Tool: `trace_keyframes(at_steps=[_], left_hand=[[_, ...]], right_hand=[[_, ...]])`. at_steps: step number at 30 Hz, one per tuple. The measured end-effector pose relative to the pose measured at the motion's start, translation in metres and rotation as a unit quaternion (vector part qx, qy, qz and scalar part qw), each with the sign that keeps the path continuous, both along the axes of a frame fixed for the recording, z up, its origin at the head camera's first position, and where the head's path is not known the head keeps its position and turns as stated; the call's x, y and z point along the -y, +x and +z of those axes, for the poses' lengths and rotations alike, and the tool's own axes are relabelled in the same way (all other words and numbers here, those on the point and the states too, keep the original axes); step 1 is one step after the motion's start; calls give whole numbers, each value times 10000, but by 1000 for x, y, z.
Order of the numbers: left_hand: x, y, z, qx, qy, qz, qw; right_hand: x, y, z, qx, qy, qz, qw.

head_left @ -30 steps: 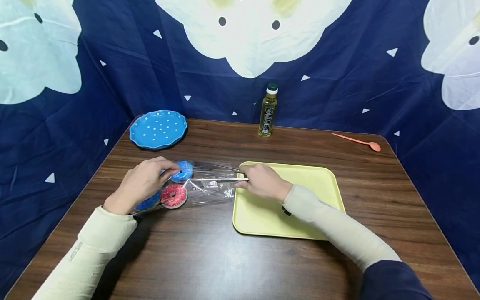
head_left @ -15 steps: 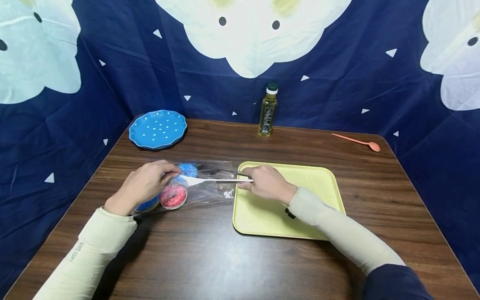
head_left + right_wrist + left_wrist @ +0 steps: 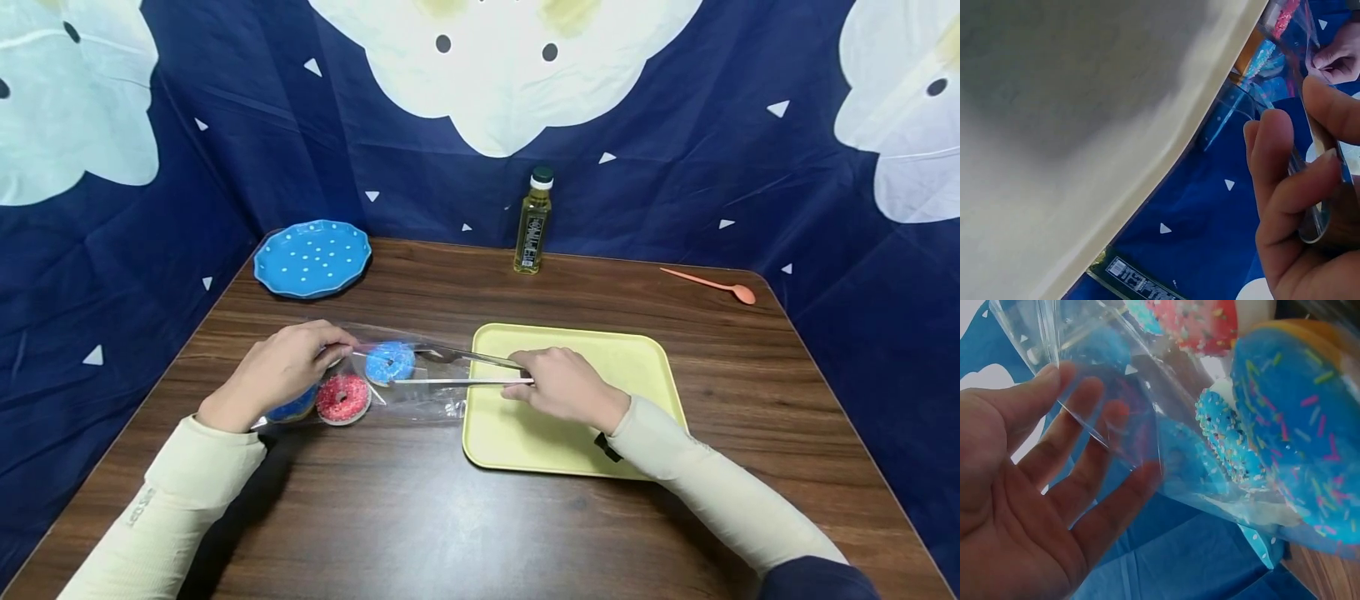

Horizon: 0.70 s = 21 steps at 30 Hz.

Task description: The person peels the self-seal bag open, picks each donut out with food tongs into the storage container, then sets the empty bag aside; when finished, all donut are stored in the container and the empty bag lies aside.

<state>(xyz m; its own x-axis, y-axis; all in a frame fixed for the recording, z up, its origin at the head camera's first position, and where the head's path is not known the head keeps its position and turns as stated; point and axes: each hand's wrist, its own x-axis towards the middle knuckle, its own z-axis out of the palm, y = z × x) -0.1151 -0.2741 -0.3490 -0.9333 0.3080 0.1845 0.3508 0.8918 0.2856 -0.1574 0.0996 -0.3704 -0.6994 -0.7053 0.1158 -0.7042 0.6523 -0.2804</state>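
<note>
With thumb and fingertips my left hand (image 3: 281,367) pinches the edge of a clear plastic bag (image 3: 442,408). Several sprinkled donuts are in the bag: a bright blue donut (image 3: 378,367), a pink-red donut (image 3: 354,407), and a darker blue donut (image 3: 292,408) partly hidden by the hand. The left wrist view shows a large blue donut (image 3: 1297,425) close up behind the film. My right hand (image 3: 566,383) grips metal tongs (image 3: 465,382), whose arms reach left into the bag. Their tips are at the bright blue donut, one arm along each side.
A yellow tray (image 3: 517,450) lies under my right hand. At the back left stands a blue polka-dot plate (image 3: 315,258), at the back middle an oil bottle (image 3: 532,229). An orange spoon (image 3: 720,285) lies at the back right of the wooden table (image 3: 420,517).
The right hand and tongs have moved right and slightly toward me. The bright blue donut has shifted right within the bag, away from the left hand, which stays nearly in place.
</note>
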Motion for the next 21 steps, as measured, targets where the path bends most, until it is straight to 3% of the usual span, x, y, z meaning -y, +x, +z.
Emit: trace_keyframes(at_steps=[8, 21], left_hand=[[-4, 2, -3, 147, -64, -196, 9997], [-3, 3, -1, 163, -12, -59, 9998]], right_hand=[[14, -6, -6, 1, -58, 80, 10000], [2, -3, -2, -129, -184, 81, 9997]])
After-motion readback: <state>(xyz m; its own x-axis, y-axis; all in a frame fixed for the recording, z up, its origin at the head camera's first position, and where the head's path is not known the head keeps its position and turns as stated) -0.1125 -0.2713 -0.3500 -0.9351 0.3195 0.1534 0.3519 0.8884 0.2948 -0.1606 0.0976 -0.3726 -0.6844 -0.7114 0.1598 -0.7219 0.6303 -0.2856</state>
